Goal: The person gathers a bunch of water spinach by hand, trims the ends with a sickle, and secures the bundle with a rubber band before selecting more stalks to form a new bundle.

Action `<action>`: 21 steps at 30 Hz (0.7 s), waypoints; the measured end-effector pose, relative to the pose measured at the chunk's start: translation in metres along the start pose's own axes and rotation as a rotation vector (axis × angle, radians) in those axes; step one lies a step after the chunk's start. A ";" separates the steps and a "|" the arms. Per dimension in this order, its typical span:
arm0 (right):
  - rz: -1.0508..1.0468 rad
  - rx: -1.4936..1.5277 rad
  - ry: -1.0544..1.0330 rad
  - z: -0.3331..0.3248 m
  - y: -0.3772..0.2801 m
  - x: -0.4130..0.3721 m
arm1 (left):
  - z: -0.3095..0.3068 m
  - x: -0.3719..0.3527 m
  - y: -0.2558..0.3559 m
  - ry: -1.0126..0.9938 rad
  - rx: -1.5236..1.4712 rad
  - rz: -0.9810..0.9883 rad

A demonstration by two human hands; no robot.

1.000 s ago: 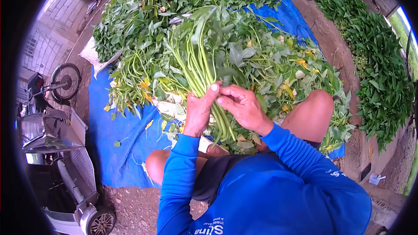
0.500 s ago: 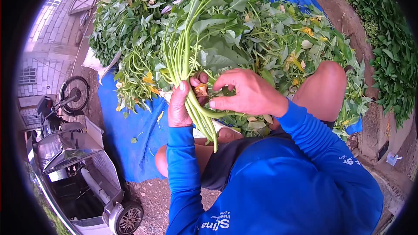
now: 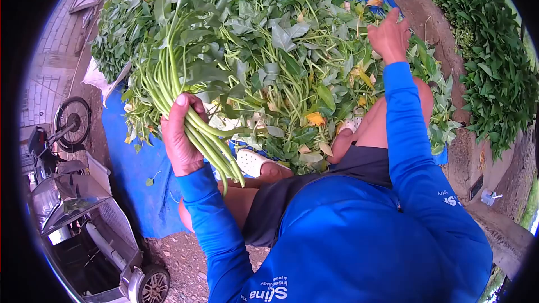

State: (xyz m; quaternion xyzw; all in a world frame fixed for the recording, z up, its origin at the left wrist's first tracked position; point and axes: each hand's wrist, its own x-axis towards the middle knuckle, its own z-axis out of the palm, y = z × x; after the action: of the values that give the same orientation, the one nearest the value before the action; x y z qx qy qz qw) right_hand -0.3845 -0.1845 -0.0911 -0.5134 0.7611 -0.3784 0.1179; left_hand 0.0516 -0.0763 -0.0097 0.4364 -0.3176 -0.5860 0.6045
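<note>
My left hand (image 3: 184, 134) is closed round a bunch of water spinach (image 3: 171, 73), thumb on top of the stems. The leafy ends point up and away, and the cut stem ends hang below my fist over my leg. My right hand (image 3: 388, 36) is stretched out over the far right of a big heap of loose water spinach (image 3: 292, 62). Its fingers look apart, and nothing shows in them. An orange-yellow leaf (image 3: 375, 1) lies just beyond its fingertips. Another orange leaf (image 3: 315, 119) rests on the heap before my knees.
The heap lies on a blue tarp (image 3: 135, 174). My foot in a white clog (image 3: 252, 163) is at its near edge. On the left stands a motorcycle (image 3: 70, 126) with a sidecar (image 3: 92, 230). More greens (image 3: 494, 62) line the right side, beyond a concrete ledge (image 3: 457, 101).
My right hand has left the bunch and swung out far to the upper right. My left hand, still gripping the bunch, has moved left. The orange-yellow leaf at my left fingers is gone from there.
</note>
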 end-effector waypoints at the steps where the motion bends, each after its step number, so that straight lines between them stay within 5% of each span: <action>1: -0.005 -0.193 0.088 0.015 0.027 0.008 | -0.003 0.002 0.003 0.044 0.086 0.052; 2: -0.016 -0.383 0.183 0.033 0.048 0.011 | 0.001 0.005 0.006 0.091 0.085 0.066; 4: 0.136 0.043 -0.432 0.079 0.037 -0.034 | 0.009 0.006 0.011 0.154 0.094 0.096; 5: 0.068 0.014 -0.687 0.113 0.044 -0.062 | 0.010 0.008 0.011 0.183 0.108 0.090; 7: 0.033 -0.281 -0.869 0.166 0.045 -0.115 | 0.013 0.012 0.010 0.167 0.155 0.113; 9: 0.184 -0.193 -0.641 0.191 0.048 -0.153 | 0.013 0.011 0.011 0.163 0.150 0.084; 16: -0.155 -0.114 -0.351 0.177 0.042 -0.163 | 0.009 0.012 0.015 0.212 0.130 0.062; 21: 0.058 0.052 -0.492 0.158 0.031 -0.140 | 0.010 0.009 0.018 0.153 0.178 0.088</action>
State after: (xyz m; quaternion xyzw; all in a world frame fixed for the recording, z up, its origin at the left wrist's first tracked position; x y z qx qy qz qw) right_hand -0.2546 -0.1288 -0.2504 -0.5646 0.7140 -0.2582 0.3237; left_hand 0.0515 -0.0875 0.0094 0.5176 -0.3401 -0.4934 0.6107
